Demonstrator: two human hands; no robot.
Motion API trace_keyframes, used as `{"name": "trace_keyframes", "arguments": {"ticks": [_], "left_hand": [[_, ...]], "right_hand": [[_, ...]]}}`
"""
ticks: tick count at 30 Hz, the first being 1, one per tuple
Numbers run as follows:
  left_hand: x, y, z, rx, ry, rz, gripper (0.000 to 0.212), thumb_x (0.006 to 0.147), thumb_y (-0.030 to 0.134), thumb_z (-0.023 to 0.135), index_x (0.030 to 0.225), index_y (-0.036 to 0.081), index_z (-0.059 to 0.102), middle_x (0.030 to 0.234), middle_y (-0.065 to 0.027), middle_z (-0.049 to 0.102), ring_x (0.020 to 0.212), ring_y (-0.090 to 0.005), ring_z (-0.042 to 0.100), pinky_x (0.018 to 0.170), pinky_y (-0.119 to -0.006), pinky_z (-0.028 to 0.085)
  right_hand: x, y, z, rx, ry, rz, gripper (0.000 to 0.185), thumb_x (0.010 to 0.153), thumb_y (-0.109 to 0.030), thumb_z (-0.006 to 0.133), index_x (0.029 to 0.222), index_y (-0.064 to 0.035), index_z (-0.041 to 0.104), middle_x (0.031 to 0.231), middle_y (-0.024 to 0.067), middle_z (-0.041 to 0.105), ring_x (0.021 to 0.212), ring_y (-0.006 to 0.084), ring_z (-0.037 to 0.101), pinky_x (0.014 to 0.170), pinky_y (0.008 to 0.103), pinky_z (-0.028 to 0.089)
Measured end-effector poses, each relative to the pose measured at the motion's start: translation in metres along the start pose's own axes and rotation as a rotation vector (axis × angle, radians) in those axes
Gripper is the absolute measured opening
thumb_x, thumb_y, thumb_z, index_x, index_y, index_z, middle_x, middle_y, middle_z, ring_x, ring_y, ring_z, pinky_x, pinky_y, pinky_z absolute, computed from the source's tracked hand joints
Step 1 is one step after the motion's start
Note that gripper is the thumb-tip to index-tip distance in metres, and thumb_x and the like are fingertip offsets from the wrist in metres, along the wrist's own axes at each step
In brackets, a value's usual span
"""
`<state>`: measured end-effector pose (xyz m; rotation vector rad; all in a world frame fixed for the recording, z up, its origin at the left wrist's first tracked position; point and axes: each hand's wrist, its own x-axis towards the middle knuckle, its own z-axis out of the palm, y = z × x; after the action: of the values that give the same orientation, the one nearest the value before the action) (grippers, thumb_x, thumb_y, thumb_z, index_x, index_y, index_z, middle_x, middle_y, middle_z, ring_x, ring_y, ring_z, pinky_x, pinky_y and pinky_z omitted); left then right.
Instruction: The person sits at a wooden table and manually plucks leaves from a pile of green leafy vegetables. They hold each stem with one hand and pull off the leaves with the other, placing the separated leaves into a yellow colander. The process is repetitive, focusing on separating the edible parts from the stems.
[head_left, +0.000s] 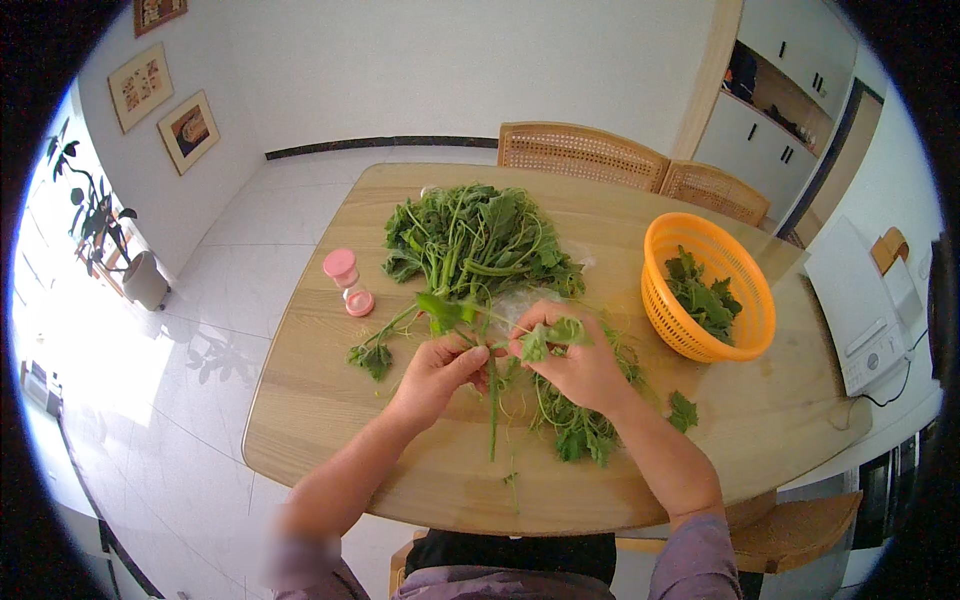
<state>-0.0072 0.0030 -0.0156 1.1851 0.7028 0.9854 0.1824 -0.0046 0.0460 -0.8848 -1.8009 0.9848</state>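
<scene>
Between my hands, over the table's near half, is a leafy green vine shoot (493, 409), its stem hanging down. My left hand (442, 373) pinches the stem between thumb and fingers. With its fingertips, my right hand (570, 360) grips a side part of the same shoot near a small pale leaf (553, 337). Beyond them lies a large heap of leafy vine greens (480, 240) with curling tendrils. Partly under my right forearm is a looser pile of greens and tendrils (585, 427). An orange plastic colander basket (652, 315) at the right holds some leaves (701, 296).
A pink hourglass (349, 281) stands on the wooden table (315, 420) at the left. Clear plastic film (525, 304) lies by the heap. One loose leaf (682, 411) rests near my right forearm. A white appliance (862, 307) with a cord borders the right edge; cane-backed chairs (585, 154) stand behind.
</scene>
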Motion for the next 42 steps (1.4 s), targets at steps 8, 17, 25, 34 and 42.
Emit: {"name": "trace_keyframes", "arguments": {"ticks": [8, 17, 25, 34, 42], "left_hand": [[0.002, -0.006, -0.003, -0.312, 0.045, -0.023, 0.021, 0.09, 0.017, 0.05, 0.097, -0.001, 0.059, 0.079, -0.0035, 0.061, 0.069, -0.0095, 0.055, 0.063, -0.023, 0.047], [0.013, -0.002, -0.023, -0.348, 0.321, -0.023, 0.018, 0.09, 0.016, 0.049, 0.095, 0.002, 0.059, 0.07, 0.0009, 0.054, 0.062, -0.0063, 0.052, 0.059, -0.019, 0.045], [0.015, 0.001, -0.033, -0.517, 0.337, 0.041, 0.016, 0.091, 0.016, 0.048, 0.093, 0.003, 0.056, 0.072, 0.0008, 0.054, 0.063, -0.0062, 0.051, 0.058, -0.018, 0.045], [0.016, 0.004, -0.022, 0.105, 0.18, -0.104, 0.023, 0.086, 0.02, 0.056, 0.1, 0.003, 0.053, 0.07, 0.0004, 0.054, 0.06, -0.009, 0.052, 0.056, -0.022, 0.042], [0.009, 0.001, -0.011, 0.988, 0.291, 0.172, 0.03, 0.079, 0.022, 0.063, 0.092, -0.001, 0.049, 0.055, -0.0055, 0.051, 0.049, -0.0142, 0.047, 0.049, -0.029, 0.04]], "right_hand": [[0.0, -0.006, -0.002, -0.28, -0.07, -0.32, 0.012, 0.073, -0.002, 0.064, 0.084, -0.003, 0.06, 0.073, 0.0056, 0.058, 0.065, 0.0145, 0.055, 0.057, 0.0247, 0.042], [-0.009, -0.028, -0.007, -0.509, -0.258, -0.356, 0.016, 0.066, -0.008, 0.066, 0.082, -0.0073, 0.061, 0.068, 0.0046, 0.059, 0.06, 0.0227, 0.058, 0.055, 0.0293, 0.046], [-0.025, -0.066, -0.041, 0.088, -0.268, -0.453, 0.015, 0.067, -0.01, 0.071, 0.078, -0.0065, 0.061, 0.076, 0.0057, 0.063, 0.06, 0.0178, 0.059, 0.052, 0.0275, 0.046], [-0.04, -0.069, -0.096, 0.489, 0.33, -0.395, 0.02, 0.079, -0.022, 0.064, 0.08, -0.006, 0.052, 0.066, 0.0019, 0.048, 0.056, 0.0111, 0.045, 0.045, 0.0244, 0.037], [-0.013, -0.036, -0.066, 0.55, -0.006, 0.058, 0.012, 0.081, -0.016, 0.062, 0.085, -0.0059, 0.057, 0.073, 0.0, 0.054, 0.062, 0.0091, 0.047, 0.055, 0.023, 0.038]]}}
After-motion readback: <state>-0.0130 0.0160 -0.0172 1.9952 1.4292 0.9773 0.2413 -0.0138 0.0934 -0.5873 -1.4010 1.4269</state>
